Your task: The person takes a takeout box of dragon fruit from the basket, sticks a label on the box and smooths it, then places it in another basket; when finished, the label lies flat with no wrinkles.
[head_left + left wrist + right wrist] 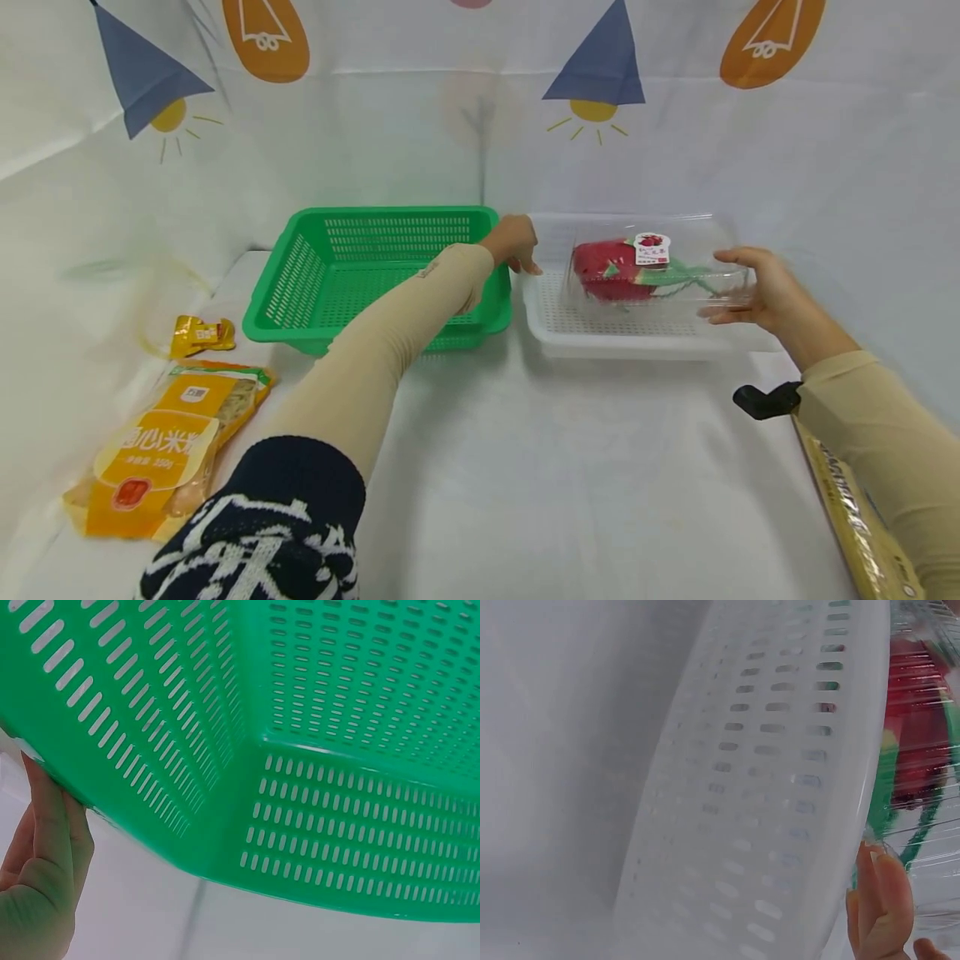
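In the head view, a clear plastic box (697, 242) holds what looks like a red dragon fruit (611, 268) with green tips, under a small white label. My right hand (772, 292) grips the box by its right end. The box is in or just above the white perforated basket (615, 343); the exact contact cannot be told. At the right rim of the green basket (307, 218), my left hand (513, 242) holds on with fingers bent downward. The left wrist view shows this hand (49, 862) against the rim, its thumb hidden.
On the left lie a yellow bag of rice noodles (153, 462) and a small gold-wrapped snack (201, 335). By my right forearm are a long gold packet (855, 517) and a black curved object (765, 402). A patterned white cloth (375, 142) rises behind the baskets.
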Action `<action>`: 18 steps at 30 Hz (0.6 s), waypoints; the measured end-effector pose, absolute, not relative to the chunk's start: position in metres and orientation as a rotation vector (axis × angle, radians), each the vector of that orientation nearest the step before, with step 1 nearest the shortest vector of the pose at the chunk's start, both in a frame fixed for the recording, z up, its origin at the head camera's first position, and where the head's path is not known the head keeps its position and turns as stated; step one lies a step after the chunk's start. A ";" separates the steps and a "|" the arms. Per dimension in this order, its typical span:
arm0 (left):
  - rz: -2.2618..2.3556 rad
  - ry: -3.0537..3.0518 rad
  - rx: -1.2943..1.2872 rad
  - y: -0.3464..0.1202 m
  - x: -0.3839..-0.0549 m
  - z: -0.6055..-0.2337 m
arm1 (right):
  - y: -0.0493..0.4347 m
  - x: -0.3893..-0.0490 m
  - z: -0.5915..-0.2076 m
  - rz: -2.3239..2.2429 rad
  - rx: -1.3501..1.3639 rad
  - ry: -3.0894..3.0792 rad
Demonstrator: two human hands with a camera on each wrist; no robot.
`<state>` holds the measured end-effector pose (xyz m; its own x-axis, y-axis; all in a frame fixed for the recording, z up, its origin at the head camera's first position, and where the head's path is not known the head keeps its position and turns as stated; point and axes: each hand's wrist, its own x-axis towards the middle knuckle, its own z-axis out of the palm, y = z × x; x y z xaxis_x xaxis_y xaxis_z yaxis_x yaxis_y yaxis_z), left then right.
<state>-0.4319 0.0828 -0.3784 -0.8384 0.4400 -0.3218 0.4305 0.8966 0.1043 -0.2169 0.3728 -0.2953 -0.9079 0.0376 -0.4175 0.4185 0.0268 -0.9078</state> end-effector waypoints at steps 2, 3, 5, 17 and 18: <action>0.036 2.719 0.660 0.092 -0.486 -0.424 | 0.372 -0.219 -0.297 -1.943 0.473 2.033; 0.035 2.713 0.658 0.098 -0.517 -0.449 | 0.371 -0.219 -0.297 -1.934 0.476 2.038; 0.041 2.696 0.631 0.109 -0.572 -0.495 | 0.370 -0.221 -0.298 -1.913 0.475 2.051; -0.031 2.712 0.659 0.094 -0.489 -0.425 | 0.364 -0.229 -0.311 -1.722 0.407 2.282; -0.066 2.718 0.696 0.093 -0.486 -0.422 | 0.364 -0.229 -0.311 -1.719 0.406 2.284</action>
<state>-0.4859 0.0926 -0.4220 -0.8249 0.4591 -0.3297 0.4746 0.8794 0.0372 -0.2291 0.3642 -0.3114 -0.9289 0.0691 -0.3638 0.3687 0.2634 -0.8914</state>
